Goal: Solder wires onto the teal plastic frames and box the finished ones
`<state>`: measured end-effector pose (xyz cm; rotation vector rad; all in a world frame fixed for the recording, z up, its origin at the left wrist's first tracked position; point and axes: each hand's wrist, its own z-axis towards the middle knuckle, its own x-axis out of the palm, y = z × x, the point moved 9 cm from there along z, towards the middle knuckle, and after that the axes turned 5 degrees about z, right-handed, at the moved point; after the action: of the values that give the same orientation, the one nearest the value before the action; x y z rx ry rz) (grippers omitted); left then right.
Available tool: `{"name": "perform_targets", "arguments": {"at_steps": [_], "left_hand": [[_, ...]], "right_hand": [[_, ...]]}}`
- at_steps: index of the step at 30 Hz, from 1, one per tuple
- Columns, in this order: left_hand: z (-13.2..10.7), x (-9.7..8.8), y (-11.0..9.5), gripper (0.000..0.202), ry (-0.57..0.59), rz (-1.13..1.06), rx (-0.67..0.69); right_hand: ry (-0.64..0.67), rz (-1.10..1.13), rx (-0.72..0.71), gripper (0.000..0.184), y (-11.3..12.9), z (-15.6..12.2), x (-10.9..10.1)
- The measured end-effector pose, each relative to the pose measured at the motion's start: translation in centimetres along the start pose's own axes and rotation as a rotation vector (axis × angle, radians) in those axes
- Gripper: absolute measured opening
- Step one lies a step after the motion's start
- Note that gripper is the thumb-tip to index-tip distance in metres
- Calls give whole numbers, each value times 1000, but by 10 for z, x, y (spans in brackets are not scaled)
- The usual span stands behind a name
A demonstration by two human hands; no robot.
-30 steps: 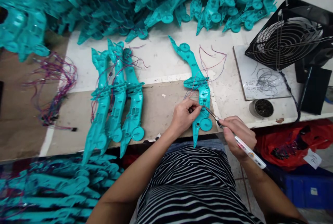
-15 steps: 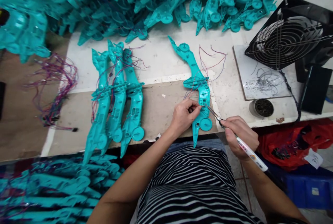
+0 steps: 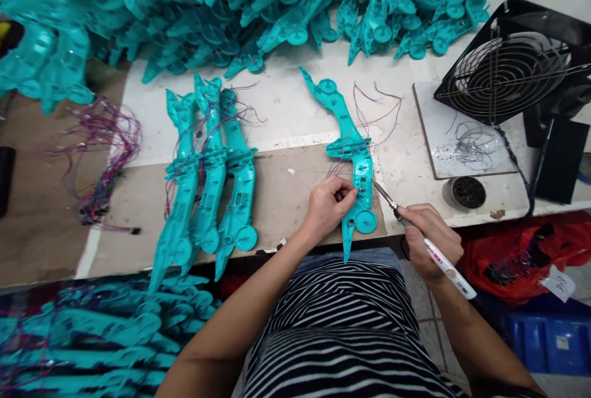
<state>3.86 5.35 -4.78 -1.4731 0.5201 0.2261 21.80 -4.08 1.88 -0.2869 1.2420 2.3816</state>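
Observation:
A teal plastic piece (image 3: 363, 167) with a round disc near its lower end lies at the table's front edge, thin red and blue wires (image 3: 388, 102) trailing from it. My left hand (image 3: 329, 208) is closed in a pinch against its lower part, on thin wires that mostly vanish behind the fingers. In my right hand (image 3: 431, 241) is a white-handled soldering iron (image 3: 447, 270), held like a pen. Its metal tip points left at the piece's right edge, close to my left fingertips; whether it touches the plastic I cannot tell.
Three wired teal pieces (image 3: 207, 170) lie to the left, beyond them a wire bundle (image 3: 104, 158). A large teal heap (image 3: 277, 4) fills the back. On the right stand a black fan (image 3: 503, 65), a board with solder wire (image 3: 471, 145), a small round tin (image 3: 467, 193) and a red bag (image 3: 508, 262).
The soldering iron's tip has drawn slightly right and up, from over the piece near my left fingertips to its right edge. My left hand keeps its pinch in the same spot.

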Motion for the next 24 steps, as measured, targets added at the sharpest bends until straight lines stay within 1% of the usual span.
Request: {"name": "perform_targets", "arguments": {"at_steps": [3,7,9,11,13,14,16,17,18,20,21,22,23,24], "left_hand": [[0,0,-1,10,-5,-3,6],[0,0,-1,9,5,3,6],[1,0,0,10,3,11,8],[1,1,0,10,-2,18,11],[1,2,0,10,-1,23,13],[-1,2,-1,10,4,27,15],[-4,-1,-5,7,-12,46,38],[-5,-6,-8,5,-51,72,59],[-7,-14,-12,5,-118,111,80],[-8,-34,-16,18,-294,210,99],[-7,-41,-16,25,-360,251,84],[-3,-44,-13,32,-384,276,52],[3,-44,-10,37,-365,282,11],[9,-39,-6,43,-311,276,-31]], "right_hand": [[18,17,-2,30,2,1,2],[24,-1,22,24,1,1,2],[-10,3,36,23,-2,-2,-1],[-79,50,68,28,-8,-6,-5],[-151,94,132,32,-17,-8,-6],[-167,88,174,32,-23,-8,-4],[-146,5,241,26,-33,-3,7],[-117,-51,254,23,-37,2,14],[-87,-100,260,23,-40,8,22],[-46,-156,239,27,-43,21,38],[-36,-166,229,29,-45,26,45],[-31,-168,227,30,-45,30,51],[-30,-161,232,31,-46,33,56],[-35,-141,245,31,-46,35,60]]}}
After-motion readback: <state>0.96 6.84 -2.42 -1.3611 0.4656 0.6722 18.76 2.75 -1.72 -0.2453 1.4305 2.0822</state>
